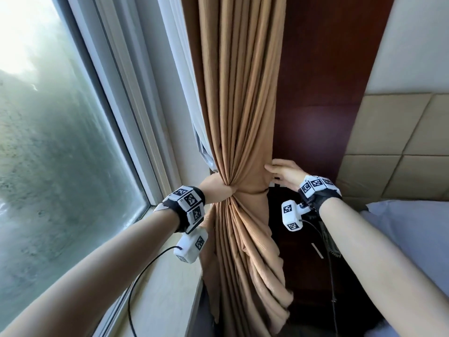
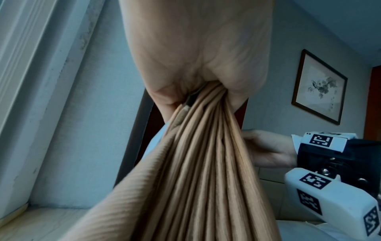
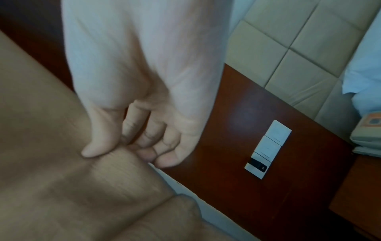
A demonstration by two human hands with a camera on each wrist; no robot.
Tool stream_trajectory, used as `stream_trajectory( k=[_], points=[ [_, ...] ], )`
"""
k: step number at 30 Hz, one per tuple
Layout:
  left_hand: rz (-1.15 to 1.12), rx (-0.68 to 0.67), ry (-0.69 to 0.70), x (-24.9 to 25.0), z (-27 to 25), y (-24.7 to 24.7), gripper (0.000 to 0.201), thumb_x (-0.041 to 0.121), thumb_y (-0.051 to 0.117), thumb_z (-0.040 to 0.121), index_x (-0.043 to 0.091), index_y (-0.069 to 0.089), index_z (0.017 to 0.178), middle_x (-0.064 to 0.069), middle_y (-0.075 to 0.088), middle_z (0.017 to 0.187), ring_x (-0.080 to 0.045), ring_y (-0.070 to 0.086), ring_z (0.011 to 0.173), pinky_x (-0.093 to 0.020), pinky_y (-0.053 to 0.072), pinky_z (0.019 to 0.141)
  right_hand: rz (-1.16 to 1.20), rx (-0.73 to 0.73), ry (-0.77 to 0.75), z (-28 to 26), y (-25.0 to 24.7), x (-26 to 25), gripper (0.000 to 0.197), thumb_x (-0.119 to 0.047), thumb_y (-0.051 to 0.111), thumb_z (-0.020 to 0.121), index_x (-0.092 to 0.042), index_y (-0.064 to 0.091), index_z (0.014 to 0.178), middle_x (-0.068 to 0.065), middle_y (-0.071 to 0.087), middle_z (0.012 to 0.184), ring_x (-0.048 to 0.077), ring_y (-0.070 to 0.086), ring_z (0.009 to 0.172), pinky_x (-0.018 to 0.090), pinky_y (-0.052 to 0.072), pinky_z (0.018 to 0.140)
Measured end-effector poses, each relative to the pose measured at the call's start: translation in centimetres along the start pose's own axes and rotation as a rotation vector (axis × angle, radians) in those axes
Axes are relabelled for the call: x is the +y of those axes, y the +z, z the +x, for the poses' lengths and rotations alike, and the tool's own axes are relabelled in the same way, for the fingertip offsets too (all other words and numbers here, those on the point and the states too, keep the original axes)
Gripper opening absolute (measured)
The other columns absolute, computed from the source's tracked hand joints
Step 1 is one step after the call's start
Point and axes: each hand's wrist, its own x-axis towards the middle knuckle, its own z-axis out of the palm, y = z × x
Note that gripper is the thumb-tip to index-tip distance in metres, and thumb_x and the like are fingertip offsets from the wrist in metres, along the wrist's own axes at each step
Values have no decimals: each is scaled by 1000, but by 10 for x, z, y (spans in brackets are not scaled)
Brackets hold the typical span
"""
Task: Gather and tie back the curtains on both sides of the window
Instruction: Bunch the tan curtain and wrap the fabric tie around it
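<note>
A tan pleated curtain (image 1: 238, 105) hangs just right of the window. My left hand (image 1: 218, 188) grips it at sill height and squeezes the folds into a tight bunch. In the left wrist view the pleats (image 2: 195, 163) fan out below that hand (image 2: 195, 68), whose fingers are hidden behind the cloth. My right hand (image 1: 274, 169) holds the curtain's right edge a little higher. Its thumb (image 3: 97, 146) lies on the front of the curtain (image 3: 62, 179) and its curled fingers (image 3: 164, 159) sit behind the edge. A white sheer lining (image 1: 201, 132) shows at the curtain's left side.
The window pane (image 1: 60, 142) and its pale sill (image 1: 158, 288) are on the left. Behind the curtain is a dark wood panel (image 1: 315, 93) with a white switch plate (image 3: 268, 150). A padded headboard (image 1: 401, 142), white bedding (image 1: 413, 227) and a telephone (image 3: 367, 135) are on the right.
</note>
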Motion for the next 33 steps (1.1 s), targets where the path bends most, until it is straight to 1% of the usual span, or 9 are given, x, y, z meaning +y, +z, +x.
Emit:
stream_trajectory(
  k=[2,5,10,16,19,24,28,31,33],
  points=[
    [4,7,12,2,0,1,58,23,51,96,15,30,149,-8,37,150,-29,33,139,-30,26,112,-59,79,-60,-1,-3,4,9,-17,68,90,-12,61,89,4,69,102,14,64,101,32,47,97],
    [-3,23,-2,4,4,5,58,21,51,94,17,32,148,-10,39,149,-31,35,138,-32,28,112,-193,281,-175,-2,0,7,25,-16,72,86,-15,54,69,5,62,77,15,60,85,30,52,83],
    [-24,41,-60,6,9,10,60,23,51,90,21,34,147,-9,43,146,-32,38,135,-33,30,111,-458,428,-279,-26,13,10,28,-18,72,86,-15,54,64,7,61,61,15,56,53,16,45,54],
    [3,42,-85,21,15,18,55,26,50,85,17,46,139,-11,52,137,-32,48,125,-34,39,105,-673,59,-217,-83,56,25,19,-17,69,87,-17,62,69,-1,66,57,7,56,47,26,50,59],
    [-1,3,-89,31,16,23,64,33,49,77,15,46,138,-12,51,135,-32,48,123,-37,41,105,-797,-27,-212,-110,76,34,22,-24,64,89,-15,66,70,-3,69,60,1,59,48,13,47,60],
    [-29,-86,-91,45,19,24,69,33,53,83,8,36,145,-14,44,143,-32,44,128,-39,38,109,-497,-9,-84,-123,82,31,19,-17,62,91,-6,72,103,8,75,90,18,72,74,31,61,73],
    [-20,-94,-157,45,28,23,59,24,50,95,4,30,146,-16,40,142,-32,42,130,-38,37,109,-447,-74,54,-131,91,45,40,-13,63,89,-12,59,128,7,69,114,19,69,99,27,58,81],
    [-38,-112,-195,44,32,23,64,26,51,93,3,26,147,-17,35,146,-33,38,133,-40,35,112,-708,-77,128,-141,103,74,37,-37,70,76,-22,65,109,-2,75,95,16,71,89,33,56,87],
    [-51,-139,-214,45,32,23,67,27,51,92,3,23,148,-17,32,149,-32,36,134,-40,34,112,-759,-65,140,-146,117,87,55,-57,72,70,-26,59,114,-7,69,106,10,65,98,33,52,92]
  ],
)
